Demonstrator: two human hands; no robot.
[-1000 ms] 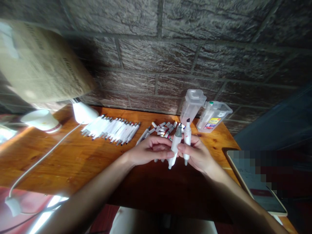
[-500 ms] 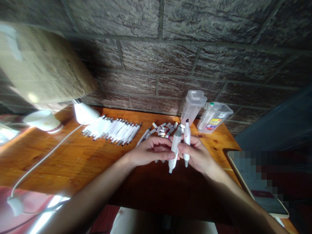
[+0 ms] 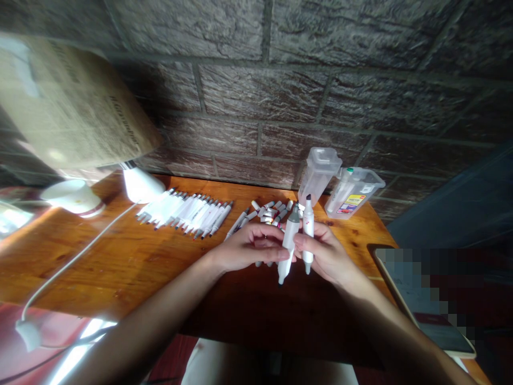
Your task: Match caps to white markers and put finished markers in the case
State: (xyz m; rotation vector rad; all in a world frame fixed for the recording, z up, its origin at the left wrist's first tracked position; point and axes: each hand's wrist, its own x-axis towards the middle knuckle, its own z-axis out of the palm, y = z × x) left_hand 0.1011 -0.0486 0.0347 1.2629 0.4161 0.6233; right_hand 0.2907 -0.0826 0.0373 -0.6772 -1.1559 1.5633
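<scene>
Left hand point(image 3: 248, 248), center of frame: thumb and fingers clamped on a gray-topped marker point(image 3: 289, 235), held above the bench point(image 3: 120, 267), top leaning a bit right. Right hand point(image 3: 324, 254), just right of center: thumb and fingers clamped on a slimmer white marker point(image 3: 308, 230), near upright, dark chisel tip bare and pointing up. The two markers are side by side, narrow gap between. Right thumb is right up at the edge of the gray-topped one; can't tell if it touches.

Delta vs 1 s ago: small. Same grips, same pair in hand. Lower end of the gray-topped marker sits slightly lower in frame. Background has slid a few pixels right, most visible at the left edge; looks like head motion. Row and pile unchanged.

Rest of the bench: long row of markers point(image 3: 188, 214) left of center, a loose pile of caps or short markers point(image 3: 276, 211) behind the hands, too small to tell which. Two clear plastic boxes upper right of center: a tall box point(image 3: 318, 176), and a labeled box point(image 3: 358, 190) with one green-ended marker point(image 3: 340, 187) leaning inside. Tablet point(image 3: 444, 342) lower right. Lamp point(image 3: 140, 184) and white cup point(image 3: 72, 195) on the left.
</scene>
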